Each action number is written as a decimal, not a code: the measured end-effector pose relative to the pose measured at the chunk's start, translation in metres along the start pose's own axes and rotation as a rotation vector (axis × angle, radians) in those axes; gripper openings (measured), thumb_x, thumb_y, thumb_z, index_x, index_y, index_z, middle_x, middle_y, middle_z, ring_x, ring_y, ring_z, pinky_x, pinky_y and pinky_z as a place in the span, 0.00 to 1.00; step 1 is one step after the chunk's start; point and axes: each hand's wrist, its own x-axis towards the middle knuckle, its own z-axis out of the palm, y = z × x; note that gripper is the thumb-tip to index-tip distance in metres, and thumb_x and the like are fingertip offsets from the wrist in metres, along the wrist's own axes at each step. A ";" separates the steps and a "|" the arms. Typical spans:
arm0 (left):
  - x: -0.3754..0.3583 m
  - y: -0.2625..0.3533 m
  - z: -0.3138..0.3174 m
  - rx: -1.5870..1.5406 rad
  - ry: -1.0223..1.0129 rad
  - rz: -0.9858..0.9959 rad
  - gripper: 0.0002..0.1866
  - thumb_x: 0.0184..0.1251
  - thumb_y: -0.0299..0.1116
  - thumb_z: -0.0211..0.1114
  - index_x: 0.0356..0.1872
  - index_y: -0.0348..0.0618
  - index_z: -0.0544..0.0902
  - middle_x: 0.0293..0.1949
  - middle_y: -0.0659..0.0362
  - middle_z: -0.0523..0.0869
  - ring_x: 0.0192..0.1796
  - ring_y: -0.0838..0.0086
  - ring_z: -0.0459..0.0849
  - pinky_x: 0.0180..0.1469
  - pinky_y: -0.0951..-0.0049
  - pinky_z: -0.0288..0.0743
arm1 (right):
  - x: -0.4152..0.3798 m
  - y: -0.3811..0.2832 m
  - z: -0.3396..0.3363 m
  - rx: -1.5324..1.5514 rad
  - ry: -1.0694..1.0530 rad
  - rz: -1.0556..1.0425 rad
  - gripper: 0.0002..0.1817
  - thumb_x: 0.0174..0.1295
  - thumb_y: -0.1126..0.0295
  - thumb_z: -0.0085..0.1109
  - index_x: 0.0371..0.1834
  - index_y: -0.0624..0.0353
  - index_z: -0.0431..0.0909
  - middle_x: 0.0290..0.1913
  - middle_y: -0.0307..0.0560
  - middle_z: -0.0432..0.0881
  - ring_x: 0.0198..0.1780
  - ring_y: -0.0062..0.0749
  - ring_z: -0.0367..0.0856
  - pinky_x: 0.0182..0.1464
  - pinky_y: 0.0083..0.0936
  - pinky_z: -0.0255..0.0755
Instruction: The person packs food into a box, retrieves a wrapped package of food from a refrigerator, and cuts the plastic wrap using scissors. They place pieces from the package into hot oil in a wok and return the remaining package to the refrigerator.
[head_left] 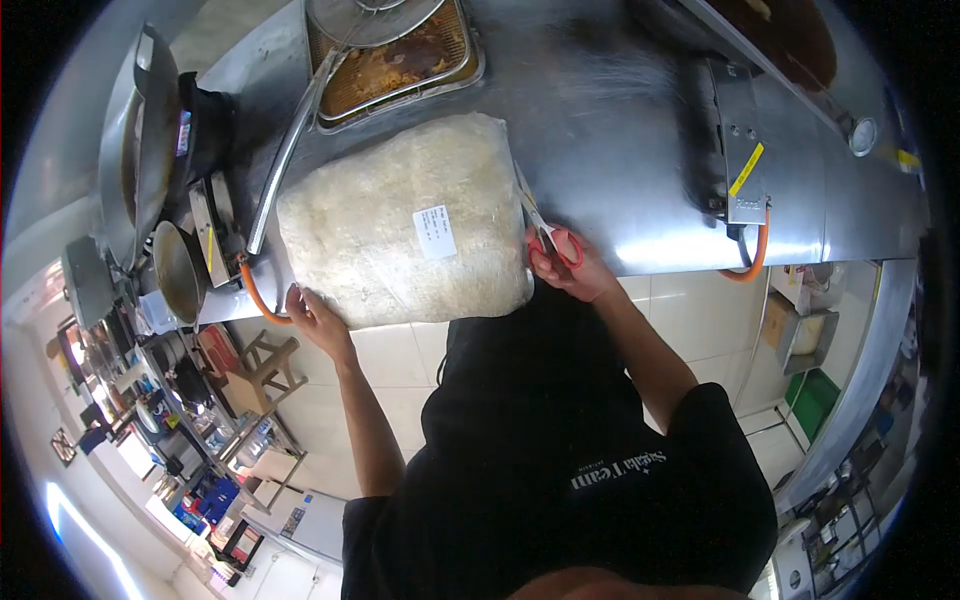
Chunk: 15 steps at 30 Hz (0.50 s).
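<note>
A large clear plastic bag (370,220) packed with a pale, crumbly-looking food lies on the steel counter, with a white printed label (434,232) on top. My left hand (320,320) grips the bag at its near left corner. In my right hand (575,272) is a pair of scissors (536,215) with red handles, my fingers in the loops. Its blades point away from me along the bag's right edge.
Behind the bag, a wire rack tray (400,95) holds browned crumbs under a round strainer (385,20), whose long handle slopes down beside the bag. Pans (180,270) and a burner (212,225) stand at left. Another burner unit (742,150) with an orange hose is at right.
</note>
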 end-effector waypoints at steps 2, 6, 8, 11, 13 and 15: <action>-0.001 0.005 0.003 -0.003 0.013 -0.003 0.20 0.75 0.36 0.54 0.58 0.30 0.70 0.44 0.53 0.77 0.40 0.74 0.73 0.43 0.72 0.70 | 0.009 0.003 0.006 0.012 0.045 -0.062 0.30 0.66 0.38 0.48 0.52 0.55 0.74 0.28 0.32 0.71 0.26 0.14 0.65 0.22 0.11 0.54; 0.000 0.001 0.002 0.017 0.016 -0.008 0.20 0.75 0.36 0.54 0.58 0.30 0.71 0.43 0.53 0.78 0.40 0.73 0.74 0.42 0.72 0.70 | 0.034 -0.020 0.004 -0.018 0.108 -0.049 0.29 0.67 0.38 0.48 0.52 0.54 0.74 0.27 0.32 0.70 0.25 0.14 0.64 0.22 0.11 0.53; 0.000 0.003 0.002 0.015 0.021 -0.005 0.19 0.75 0.36 0.54 0.58 0.30 0.71 0.42 0.53 0.78 0.41 0.73 0.74 0.43 0.72 0.70 | 0.048 -0.046 -0.004 -0.076 0.059 0.018 0.29 0.67 0.39 0.48 0.52 0.54 0.74 0.27 0.32 0.70 0.25 0.14 0.64 0.22 0.11 0.54; -0.001 0.013 0.005 0.018 0.038 -0.009 0.19 0.75 0.36 0.54 0.57 0.31 0.72 0.43 0.52 0.78 0.42 0.72 0.75 0.44 0.72 0.71 | 0.060 -0.080 -0.024 -0.187 -0.047 0.068 0.28 0.68 0.41 0.48 0.51 0.56 0.75 0.27 0.33 0.70 0.25 0.14 0.63 0.20 0.10 0.53; -0.001 0.011 0.005 0.002 0.042 -0.043 0.19 0.75 0.36 0.54 0.57 0.31 0.72 0.43 0.52 0.78 0.43 0.72 0.75 0.45 0.71 0.71 | 0.063 -0.101 -0.029 -0.278 -0.055 0.120 0.31 0.66 0.40 0.50 0.50 0.60 0.75 0.25 0.33 0.69 0.24 0.14 0.63 0.20 0.10 0.53; 0.001 0.002 0.004 -0.005 0.027 -0.043 0.19 0.75 0.36 0.54 0.57 0.31 0.72 0.44 0.52 0.79 0.44 0.72 0.75 0.46 0.71 0.71 | 0.067 -0.120 -0.031 -0.350 -0.078 0.165 0.32 0.64 0.40 0.52 0.50 0.63 0.74 0.23 0.34 0.69 0.22 0.13 0.62 0.18 0.10 0.52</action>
